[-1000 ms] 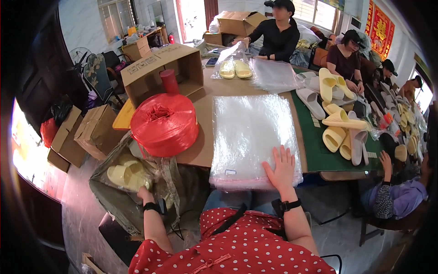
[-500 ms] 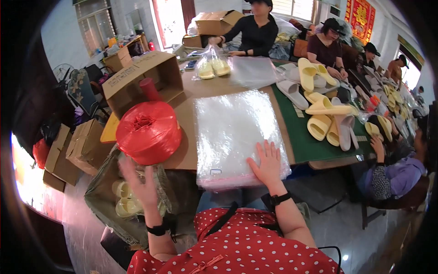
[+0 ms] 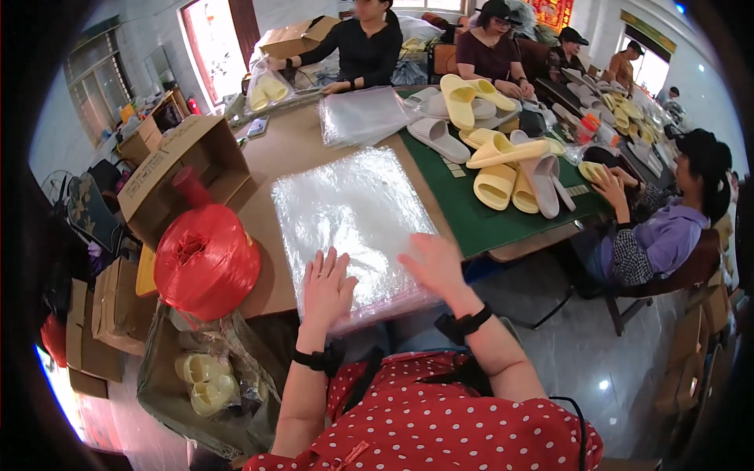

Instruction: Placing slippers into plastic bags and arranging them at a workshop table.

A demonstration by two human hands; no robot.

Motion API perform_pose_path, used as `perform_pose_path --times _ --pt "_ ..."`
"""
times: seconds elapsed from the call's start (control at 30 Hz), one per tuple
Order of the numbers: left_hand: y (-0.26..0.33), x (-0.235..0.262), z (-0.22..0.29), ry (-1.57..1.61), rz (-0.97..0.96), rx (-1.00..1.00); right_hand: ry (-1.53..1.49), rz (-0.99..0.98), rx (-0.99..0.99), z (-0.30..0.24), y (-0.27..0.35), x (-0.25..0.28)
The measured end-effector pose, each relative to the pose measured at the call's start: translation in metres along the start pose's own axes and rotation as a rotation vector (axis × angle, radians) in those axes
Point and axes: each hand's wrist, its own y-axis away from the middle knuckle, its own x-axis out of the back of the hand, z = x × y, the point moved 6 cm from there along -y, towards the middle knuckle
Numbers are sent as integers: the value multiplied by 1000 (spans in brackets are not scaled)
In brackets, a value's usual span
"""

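Stack of clear plastic bags (image 3: 357,208) lay on the brown tabletop (image 3: 275,169), at its near edge. Left hand (image 3: 328,292) was over the stack's near left part, fingers straight and spread, gripping nothing. Right hand (image 3: 436,267) was over the near right part, fingers extended, thumb apart; contact with the plastic could not be told. Left of the stack: red twine roll (image 3: 206,267). Right: yellow and grey slippers (image 3: 495,187) heaped on a green mat (image 3: 471,237). Near left, lower: a sack (image 3: 166,412) holding bagged yellow slippers (image 3: 210,392).
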Motion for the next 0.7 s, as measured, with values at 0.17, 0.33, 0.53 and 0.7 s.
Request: perform_pose_path --times 0.17,0.33,0.53,0.7 --pt "11 -3 -3 -43 25 26 94 521 -84 76 -72 99" --pt "3 -2 4 -45 24 10 568 929 -508 189 -127 210" --pt "8 -1 -2 -61 44 12 253 665 -580 236 -138 226" --pt "3 -6 3 -72 43 -12 68 828 -502 275 -102 220"
